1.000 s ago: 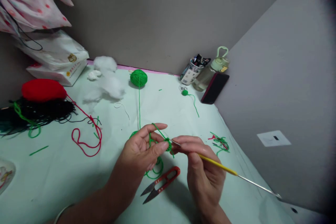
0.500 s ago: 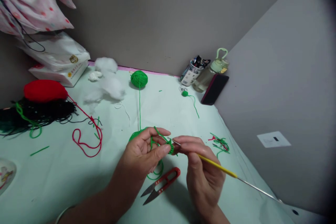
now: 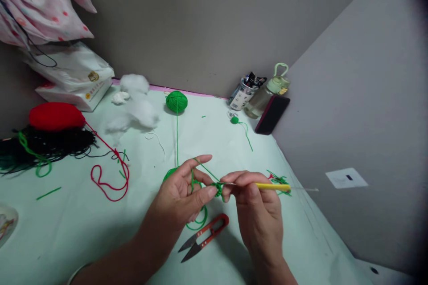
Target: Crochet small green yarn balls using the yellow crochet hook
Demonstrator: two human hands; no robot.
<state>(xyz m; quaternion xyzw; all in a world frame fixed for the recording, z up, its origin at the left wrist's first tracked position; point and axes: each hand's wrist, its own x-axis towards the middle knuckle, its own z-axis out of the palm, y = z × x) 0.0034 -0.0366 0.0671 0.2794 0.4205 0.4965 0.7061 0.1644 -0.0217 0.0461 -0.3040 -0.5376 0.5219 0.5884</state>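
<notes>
My left hand (image 3: 183,191) pinches a small green crochet piece (image 3: 218,188) between thumb and fingers. Its index finger is raised, with green working yarn (image 3: 207,170) running from it down to the piece. My right hand (image 3: 259,209) grips a crochet hook (image 3: 270,186) by its yellow handle, and the metal tip meets the stitches. The hook lies nearly level, its far metal end pointing right. Loose green loops (image 3: 201,220) hang below my left hand. A strand leads back to a green yarn ball (image 3: 176,102). Red-handled thread snips (image 3: 204,237) lie below my hands, blades apart.
Left are red yarn (image 3: 56,116), black yarn (image 3: 63,140) and white stuffing (image 3: 142,111). At the back right stand a pen cup (image 3: 240,95), a bottle (image 3: 262,98) and a phone (image 3: 272,115). A small green ball (image 3: 234,120) and yarn scraps (image 3: 280,182) lie on the right.
The hook has swung from slanting down to the right to almost level, as my right hand turned. My left index finger has lifted slightly, and the yarn from it is drawn straighter.
</notes>
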